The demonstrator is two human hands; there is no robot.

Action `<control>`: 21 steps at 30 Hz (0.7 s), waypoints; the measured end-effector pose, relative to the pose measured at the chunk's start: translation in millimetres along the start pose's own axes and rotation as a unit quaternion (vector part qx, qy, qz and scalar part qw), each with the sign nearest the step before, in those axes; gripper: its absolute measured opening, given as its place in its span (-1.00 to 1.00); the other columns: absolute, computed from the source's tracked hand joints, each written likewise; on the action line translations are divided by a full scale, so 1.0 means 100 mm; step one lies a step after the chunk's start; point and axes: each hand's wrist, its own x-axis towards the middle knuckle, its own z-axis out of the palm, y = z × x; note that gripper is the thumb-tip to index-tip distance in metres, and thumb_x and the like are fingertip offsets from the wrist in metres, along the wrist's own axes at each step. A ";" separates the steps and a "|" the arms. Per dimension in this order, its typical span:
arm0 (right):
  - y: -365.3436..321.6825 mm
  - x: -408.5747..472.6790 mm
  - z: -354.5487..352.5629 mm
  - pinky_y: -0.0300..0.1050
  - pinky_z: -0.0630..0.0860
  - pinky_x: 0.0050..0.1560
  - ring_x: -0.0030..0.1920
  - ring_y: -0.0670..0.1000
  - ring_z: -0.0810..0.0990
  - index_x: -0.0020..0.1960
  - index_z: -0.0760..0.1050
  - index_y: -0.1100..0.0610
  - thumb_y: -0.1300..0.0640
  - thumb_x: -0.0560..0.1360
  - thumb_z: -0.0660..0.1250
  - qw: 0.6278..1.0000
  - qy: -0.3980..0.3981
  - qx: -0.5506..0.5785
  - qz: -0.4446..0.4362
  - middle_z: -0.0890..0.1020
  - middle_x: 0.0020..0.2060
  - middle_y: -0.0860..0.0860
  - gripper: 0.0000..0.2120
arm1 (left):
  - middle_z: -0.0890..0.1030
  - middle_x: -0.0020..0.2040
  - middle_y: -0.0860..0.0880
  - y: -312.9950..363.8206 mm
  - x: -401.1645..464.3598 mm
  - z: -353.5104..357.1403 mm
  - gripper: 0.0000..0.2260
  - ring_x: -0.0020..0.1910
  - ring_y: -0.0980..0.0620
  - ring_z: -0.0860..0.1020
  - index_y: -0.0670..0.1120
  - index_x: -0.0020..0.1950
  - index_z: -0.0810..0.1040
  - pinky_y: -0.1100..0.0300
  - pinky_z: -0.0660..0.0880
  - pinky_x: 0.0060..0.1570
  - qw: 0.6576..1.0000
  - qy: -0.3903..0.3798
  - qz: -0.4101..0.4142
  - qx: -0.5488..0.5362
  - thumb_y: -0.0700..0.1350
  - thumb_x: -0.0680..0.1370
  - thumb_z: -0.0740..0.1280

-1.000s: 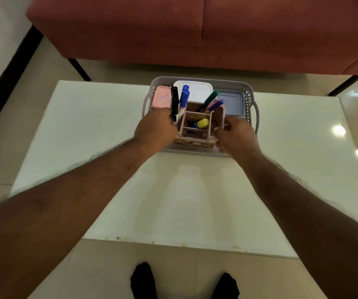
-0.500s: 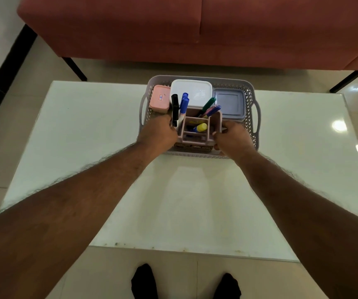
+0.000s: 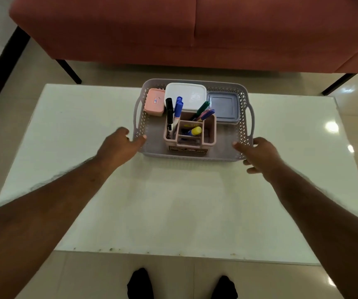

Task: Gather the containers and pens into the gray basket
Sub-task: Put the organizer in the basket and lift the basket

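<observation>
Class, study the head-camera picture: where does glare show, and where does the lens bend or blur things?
Head view: bright ceiling-light glare spots sit on the right of the glossy white table; the wide-angle lens bows the table edges and stretches the forearms near the frame's lower corners; the left hand and right hand look slightly soft, while the gray basket and pens stay fairly sharp.

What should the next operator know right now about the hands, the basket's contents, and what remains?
Left hand: open, holding nothing, fingertips at the near-left corner of the gray perforated plastic basket.
Right hand: open, holding nothing, at the near-right corner.
In the basket: small pink lidded box, white lidded container, blue-gray lidded container, and pink compartmented pen holder standing upright with markers in it.
Done: all visible containers and pens are gathered.
Left: nothing loose shows on the white table; perhaps only move the basket.
</observation>
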 end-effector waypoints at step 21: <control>0.25 -0.22 0.38 0.06 0.70 -0.14 -0.15 0.13 0.72 0.16 0.56 0.12 0.12 0.62 0.21 0.980 0.025 0.197 0.021 0.68 0.00 0.08 -0.79 | 0.67 0.04 -0.13 -0.18 -0.36 0.18 -0.79 -0.06 -0.13 0.68 -0.14 0.22 0.56 -0.06 0.64 0.01 0.939 -0.006 -0.085 -0.333 -0.16 0.61 0.25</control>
